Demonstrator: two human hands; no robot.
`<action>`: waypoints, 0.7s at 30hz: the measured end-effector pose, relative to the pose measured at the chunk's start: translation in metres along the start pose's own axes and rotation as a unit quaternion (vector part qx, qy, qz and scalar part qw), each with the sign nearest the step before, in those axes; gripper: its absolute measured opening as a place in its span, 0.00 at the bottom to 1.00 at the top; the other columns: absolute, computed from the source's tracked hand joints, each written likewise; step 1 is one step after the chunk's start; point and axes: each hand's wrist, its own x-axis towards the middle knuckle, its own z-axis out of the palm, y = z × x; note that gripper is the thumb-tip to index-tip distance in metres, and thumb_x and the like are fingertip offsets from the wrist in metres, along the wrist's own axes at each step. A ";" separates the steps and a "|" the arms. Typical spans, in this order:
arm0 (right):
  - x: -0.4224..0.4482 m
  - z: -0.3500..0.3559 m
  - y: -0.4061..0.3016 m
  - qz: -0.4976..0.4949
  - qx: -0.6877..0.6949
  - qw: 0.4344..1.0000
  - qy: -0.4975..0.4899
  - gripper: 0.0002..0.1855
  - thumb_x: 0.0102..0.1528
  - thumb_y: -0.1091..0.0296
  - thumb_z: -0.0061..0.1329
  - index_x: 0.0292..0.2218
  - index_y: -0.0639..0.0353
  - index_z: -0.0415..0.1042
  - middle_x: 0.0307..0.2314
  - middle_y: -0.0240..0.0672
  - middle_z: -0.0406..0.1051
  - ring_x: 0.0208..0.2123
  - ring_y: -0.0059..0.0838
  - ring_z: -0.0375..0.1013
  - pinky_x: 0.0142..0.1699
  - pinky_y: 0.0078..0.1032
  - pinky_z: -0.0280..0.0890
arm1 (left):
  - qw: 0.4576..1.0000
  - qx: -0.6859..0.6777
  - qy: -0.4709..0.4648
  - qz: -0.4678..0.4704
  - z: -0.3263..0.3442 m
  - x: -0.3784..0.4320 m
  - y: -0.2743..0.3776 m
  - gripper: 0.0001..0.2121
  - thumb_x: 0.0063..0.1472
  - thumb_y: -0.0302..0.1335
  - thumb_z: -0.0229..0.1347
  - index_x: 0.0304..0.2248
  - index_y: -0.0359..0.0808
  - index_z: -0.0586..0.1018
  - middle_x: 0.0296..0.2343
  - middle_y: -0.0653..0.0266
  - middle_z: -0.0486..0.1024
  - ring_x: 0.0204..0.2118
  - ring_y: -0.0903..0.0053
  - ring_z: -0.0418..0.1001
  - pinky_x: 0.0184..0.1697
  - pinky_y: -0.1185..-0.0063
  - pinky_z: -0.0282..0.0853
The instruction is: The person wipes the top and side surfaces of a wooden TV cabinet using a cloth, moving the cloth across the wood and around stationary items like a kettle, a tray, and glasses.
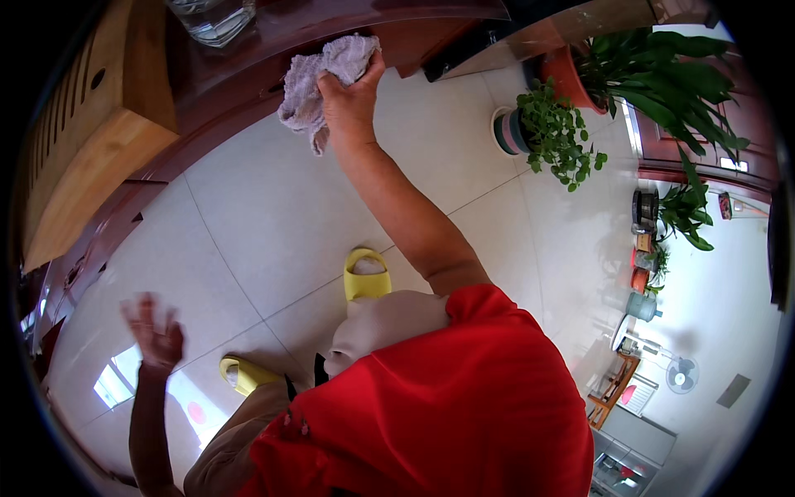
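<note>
My right hand, at the top centre, grips a crumpled pale lilac cloth against the edge of a dark red wooden cabinet. Part of the cloth hangs down below my fingers. At the lower left my left hand is raised over the tiled floor, fingers spread and slightly blurred, touching nothing. To the left of the cloth, a clear glass with what looks like water stands on the cabinet top.
A slotted light wooden box sits at the upper left. Potted plants in a red pot and a striped pot stand on the floor at the right. A fan is farther off. Yellow slippers are on my feet.
</note>
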 end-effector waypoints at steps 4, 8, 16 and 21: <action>-0.013 -0.022 -0.008 0.129 0.151 0.978 -0.056 0.37 0.44 0.80 0.49 0.55 0.59 0.49 0.41 0.37 0.63 0.40 0.28 0.66 0.45 0.26 0.64 | 0.960 -0.215 -0.176 0.048 0.019 0.076 0.053 0.16 0.48 0.27 0.52 0.39 0.33 0.74 0.48 0.49 0.65 0.51 0.57 0.63 0.55 0.60 0.55; -0.038 -0.011 -0.016 0.187 0.186 0.956 -0.129 0.30 0.45 0.81 0.49 0.50 0.59 0.58 0.39 0.34 0.66 0.41 0.28 0.67 0.46 0.27 0.66 | 0.923 -0.309 -0.082 -0.216 0.098 0.128 0.046 0.15 0.50 0.26 0.54 0.39 0.31 0.73 0.46 0.51 0.68 0.47 0.58 0.67 0.49 0.69 0.64; 0.040 -0.101 -0.001 0.063 0.162 0.978 0.119 0.18 0.51 0.76 0.46 0.45 0.59 0.64 0.37 0.35 0.69 0.39 0.33 0.71 0.44 0.32 0.68 | 0.815 -0.099 -0.004 -0.572 0.203 0.122 0.121 0.28 0.52 0.36 0.53 0.52 0.39 0.62 0.56 0.51 0.53 0.60 0.61 0.48 0.58 0.56 0.43; 0.068 -0.121 -0.034 0.024 0.140 0.978 0.156 0.19 0.54 0.75 0.43 0.48 0.57 0.61 0.41 0.33 0.67 0.43 0.34 0.68 0.47 0.34 0.67 | 0.849 -0.031 -0.142 -0.508 0.204 0.045 0.133 0.30 0.55 0.40 0.50 0.56 0.41 0.57 0.59 0.60 0.47 0.62 0.65 0.42 0.60 0.54 0.33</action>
